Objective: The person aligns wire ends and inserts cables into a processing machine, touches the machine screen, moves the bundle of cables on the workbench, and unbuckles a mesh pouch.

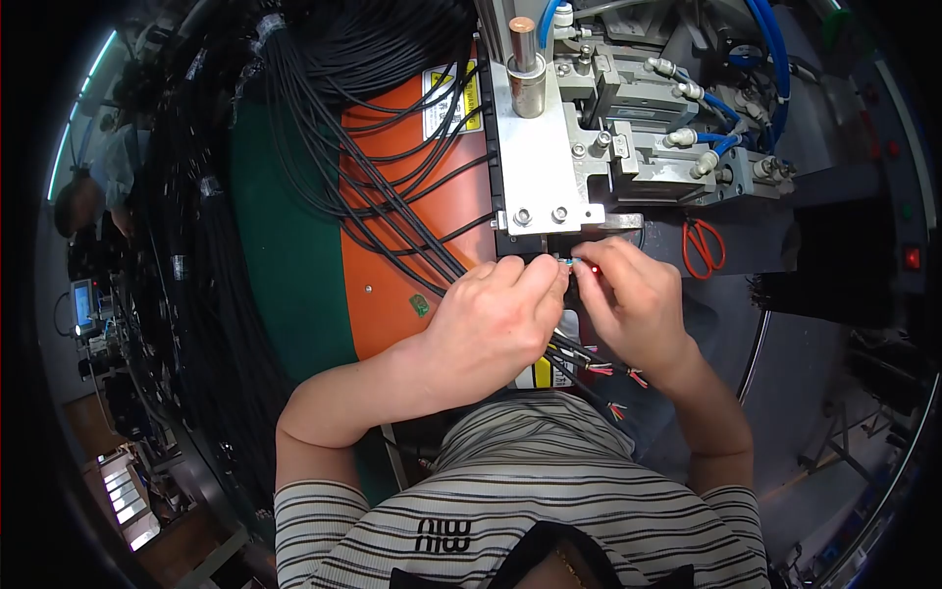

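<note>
"What's the biggest thing in front of you?"

"The worktop: a green panel on my left, with an orange panel next to it. A thick bundle of black cables is heaped at the far end, its strands trailing toward me across the orange."

"And after that?"

"A metal fixture, with an upright post and blue air tubes, standing just beyond my fingertips."

"What are your hands doing?"

"They meet just in front of that fixture. On my left hand the fingers are bent together, clamped on some thin coloured wires. My right hand has its thumb and forefinger right at those wires; I can't tell whether they grip them or only stand close."

"Anything smaller around you?"

"Red handle loops lie to the right of my right hand. Stripped cable ends fan out below my hands, and a small green board rests on the orange."

"And the smallest?"

"The thin coloured wires themselves, a bluish bit showing between my two sets of fingertips."
</note>
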Action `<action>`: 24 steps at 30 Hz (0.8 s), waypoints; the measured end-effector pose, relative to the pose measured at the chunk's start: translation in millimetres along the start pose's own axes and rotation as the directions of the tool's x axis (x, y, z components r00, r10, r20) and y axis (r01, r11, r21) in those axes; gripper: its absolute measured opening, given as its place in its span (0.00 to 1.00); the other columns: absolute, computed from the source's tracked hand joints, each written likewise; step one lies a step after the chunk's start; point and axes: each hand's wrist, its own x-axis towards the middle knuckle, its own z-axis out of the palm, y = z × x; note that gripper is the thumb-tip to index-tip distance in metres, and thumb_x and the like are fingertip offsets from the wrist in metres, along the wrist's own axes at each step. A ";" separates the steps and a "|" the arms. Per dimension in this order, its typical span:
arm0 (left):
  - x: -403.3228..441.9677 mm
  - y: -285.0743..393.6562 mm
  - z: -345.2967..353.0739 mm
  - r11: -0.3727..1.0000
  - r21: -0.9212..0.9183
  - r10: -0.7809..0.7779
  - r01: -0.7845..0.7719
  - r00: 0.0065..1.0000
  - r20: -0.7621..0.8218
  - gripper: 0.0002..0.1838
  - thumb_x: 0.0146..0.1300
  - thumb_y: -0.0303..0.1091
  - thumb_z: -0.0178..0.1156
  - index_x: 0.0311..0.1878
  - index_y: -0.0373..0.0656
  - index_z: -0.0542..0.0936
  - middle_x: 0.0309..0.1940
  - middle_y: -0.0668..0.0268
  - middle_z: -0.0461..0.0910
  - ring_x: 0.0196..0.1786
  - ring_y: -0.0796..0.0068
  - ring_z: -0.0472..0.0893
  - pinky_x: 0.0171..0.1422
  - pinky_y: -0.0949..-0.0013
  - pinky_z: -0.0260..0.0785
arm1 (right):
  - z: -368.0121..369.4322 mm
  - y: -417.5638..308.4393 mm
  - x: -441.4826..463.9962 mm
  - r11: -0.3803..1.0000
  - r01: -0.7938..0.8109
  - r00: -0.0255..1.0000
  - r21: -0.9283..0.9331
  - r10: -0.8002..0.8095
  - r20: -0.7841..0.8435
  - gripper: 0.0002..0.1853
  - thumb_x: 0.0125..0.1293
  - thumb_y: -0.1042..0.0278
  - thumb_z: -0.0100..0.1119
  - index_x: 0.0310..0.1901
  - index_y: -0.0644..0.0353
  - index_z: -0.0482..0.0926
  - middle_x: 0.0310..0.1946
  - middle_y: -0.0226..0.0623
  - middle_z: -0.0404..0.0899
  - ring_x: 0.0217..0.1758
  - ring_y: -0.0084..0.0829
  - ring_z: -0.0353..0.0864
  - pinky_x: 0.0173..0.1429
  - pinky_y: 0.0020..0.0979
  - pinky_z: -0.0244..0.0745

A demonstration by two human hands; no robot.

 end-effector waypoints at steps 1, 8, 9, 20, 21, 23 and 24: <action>0.1 0.7 0.4 1.000 0.004 -0.004 0.004 1.000 0.003 0.22 0.52 0.27 0.59 0.52 0.32 0.79 0.34 0.63 0.70 0.34 0.67 0.76 0.34 0.65 0.71 | -1.0 0.3 0.5 0.999 0.012 1.000 -0.032 -0.011 0.022 0.07 0.58 0.79 0.64 0.38 0.64 0.80 0.28 0.40 0.80 0.23 0.38 0.80 0.26 0.32 0.73; 4.9 -0.2 -2.2 1.000 -0.011 -0.022 0.022 0.999 0.027 0.22 0.51 0.27 0.59 0.52 0.32 0.79 0.34 0.62 0.71 0.35 0.66 0.77 0.36 0.64 0.72 | -6.4 -1.9 12.4 0.981 0.057 0.986 -0.186 -0.026 0.166 0.04 0.59 0.77 0.63 0.35 0.64 0.79 0.26 0.39 0.79 0.22 0.39 0.78 0.25 0.33 0.71; 4.5 -0.1 -1.1 0.999 -0.011 -0.030 0.030 0.999 0.029 0.22 0.51 0.26 0.60 0.52 0.33 0.79 0.35 0.62 0.72 0.35 0.66 0.77 0.36 0.64 0.72 | -4.1 3.5 11.5 0.989 0.053 0.989 -0.138 -0.033 0.145 0.03 0.59 0.77 0.62 0.35 0.64 0.79 0.25 0.37 0.79 0.20 0.35 0.77 0.24 0.31 0.70; -37.5 -31.4 2.8 0.970 -0.185 -0.188 0.160 0.971 -0.145 0.19 0.49 0.24 0.64 0.48 0.37 0.80 0.34 0.61 0.75 0.40 0.62 0.79 0.40 0.63 0.72 | -3.3 8.0 -2.2 0.877 -0.369 0.926 0.308 0.321 0.197 0.04 0.59 0.77 0.64 0.35 0.66 0.80 0.22 0.31 0.76 0.19 0.18 0.72 0.24 0.22 0.64; -39.9 -31.3 5.7 0.971 -0.165 -0.203 0.175 0.964 -0.173 0.19 0.49 0.24 0.65 0.47 0.37 0.80 0.34 0.61 0.76 0.39 0.61 0.79 0.40 0.62 0.72 | -5.7 7.1 -3.7 0.906 -0.333 0.941 0.260 0.304 0.146 0.04 0.59 0.77 0.64 0.36 0.66 0.81 0.23 0.31 0.77 0.20 0.17 0.71 0.24 0.22 0.64; -42.4 -31.9 9.0 0.970 -0.147 -0.222 0.194 0.953 -0.205 0.19 0.49 0.24 0.66 0.47 0.36 0.80 0.33 0.61 0.77 0.38 0.60 0.80 0.39 0.62 0.72 | -11.5 0.9 -5.6 0.934 -0.294 0.955 0.206 0.278 0.100 0.05 0.59 0.78 0.65 0.37 0.66 0.81 0.24 0.31 0.78 0.20 0.17 0.71 0.24 0.21 0.64; -42.3 -32.8 10.7 0.962 -0.160 -0.252 0.222 0.946 -0.202 0.18 0.50 0.24 0.66 0.47 0.37 0.80 0.32 0.61 0.77 0.37 0.59 0.80 0.39 0.62 0.72 | -17.1 -4.8 -7.2 0.860 -0.340 0.939 0.381 0.292 0.180 0.06 0.59 0.78 0.65 0.38 0.67 0.81 0.26 0.31 0.78 0.20 0.16 0.72 0.24 0.20 0.64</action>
